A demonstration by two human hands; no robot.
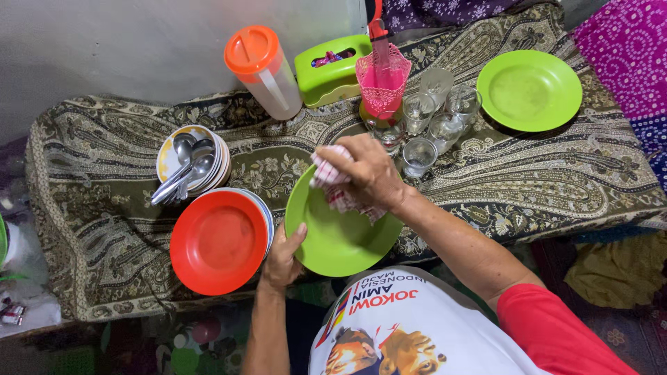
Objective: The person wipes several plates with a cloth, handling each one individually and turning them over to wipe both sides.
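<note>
My left hand (283,258) grips the near left rim of a green plate (340,243), holding it over the table's front edge. My right hand (365,170) presses a red-and-white checked cloth (332,182) against the plate's upper face. Just left of the plate sits a stack of plates topped by a red plate (217,241). Several clear glasses (431,114) stand right behind my right hand.
A patterned cloth covers the table (111,208). A pile of small plates with spoons (187,163) lies at the left. An orange-lidded jug (264,69), a green box (330,69) and a pink basket (382,80) stand at the back. A second green plate (529,90) lies far right.
</note>
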